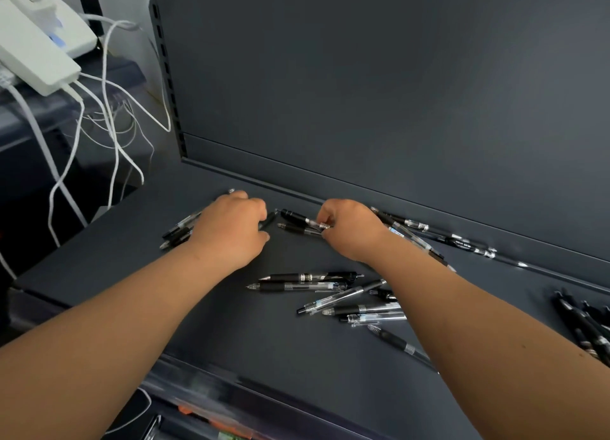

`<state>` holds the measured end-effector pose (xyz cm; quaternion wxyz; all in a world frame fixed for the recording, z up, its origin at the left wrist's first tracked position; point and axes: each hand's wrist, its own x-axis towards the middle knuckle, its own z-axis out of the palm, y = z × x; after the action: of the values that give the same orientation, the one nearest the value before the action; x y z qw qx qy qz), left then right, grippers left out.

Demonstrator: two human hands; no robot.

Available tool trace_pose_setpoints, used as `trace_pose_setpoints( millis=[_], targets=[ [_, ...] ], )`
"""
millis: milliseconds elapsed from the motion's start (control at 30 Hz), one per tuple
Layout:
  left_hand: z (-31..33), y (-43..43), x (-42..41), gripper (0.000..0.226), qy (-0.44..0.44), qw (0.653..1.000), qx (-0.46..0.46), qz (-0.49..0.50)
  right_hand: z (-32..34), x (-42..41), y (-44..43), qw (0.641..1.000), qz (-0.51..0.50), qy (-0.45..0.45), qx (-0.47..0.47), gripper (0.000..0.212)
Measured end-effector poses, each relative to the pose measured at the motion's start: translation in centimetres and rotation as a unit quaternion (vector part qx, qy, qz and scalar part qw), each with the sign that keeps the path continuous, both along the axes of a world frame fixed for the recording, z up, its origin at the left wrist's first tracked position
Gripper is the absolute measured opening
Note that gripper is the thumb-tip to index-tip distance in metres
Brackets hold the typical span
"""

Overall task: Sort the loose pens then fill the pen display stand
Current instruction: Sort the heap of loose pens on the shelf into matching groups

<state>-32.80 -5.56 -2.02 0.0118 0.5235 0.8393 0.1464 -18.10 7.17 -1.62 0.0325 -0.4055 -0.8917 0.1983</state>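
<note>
1. Grips a bundle of pens [178,231] with the left hand [231,231], fingers curled down over the barrels, at the far left of the dark shelf [247,334], with pen ends poking out on both sides of the fist.
2. Pinches a black pen [297,215] with the right hand [350,231], fingertips [325,226] closed on the barrel near its clear end, just right of the left hand, with a second pen [297,230] lying just nearer.
3. Leaves loose pens in three more spots: a middle heap [330,294] near the forearms, a far row [455,239] along the foot of the back wall [363,92] to the right, and an edge pile [587,327] at the right border.
4. Shows no display stand anywhere in view; points to sorting as the step in hand, with filling not yet begun.
5. Judged by look: light, stiff, smooth plastic, prone to rolling on the flat shelf and to sliding out of a crowded fist.
6. Best taken singly at the rubber grip section, probably the least slippery part; best held as a bundle round the middle of the barrels, tips facing one way.
7. Worth watching for clips snagging on neighbours when lifting from a heap.
8. Beyond the shelf, far left: a white power strip [36,56] and trailing cables [109,125], well apart from the pens.
</note>
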Motion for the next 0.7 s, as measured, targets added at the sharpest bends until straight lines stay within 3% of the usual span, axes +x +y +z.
trace_pose_setpoints(
  millis=[200,433,700],
  targets=[
    [-0.2,3.2,2.1,0.037,0.053,0.992,-0.014,-0.116,1.3,2.4,1.1,0.986,-0.085,0.124,-0.077,0.013],
    [-1.1,6.5,3.6,0.036,0.121,0.974,-0.09,-0.167,1.8,5.7,1.0,0.978,-0.104,0.162,-0.085,0.012],
    [-0.9,6.5,3.6,0.028,0.135,0.968,-0.086,-0.192,1.9,7.6,1.2,0.974,-0.11,0.176,-0.091,0.012]
  ],
)
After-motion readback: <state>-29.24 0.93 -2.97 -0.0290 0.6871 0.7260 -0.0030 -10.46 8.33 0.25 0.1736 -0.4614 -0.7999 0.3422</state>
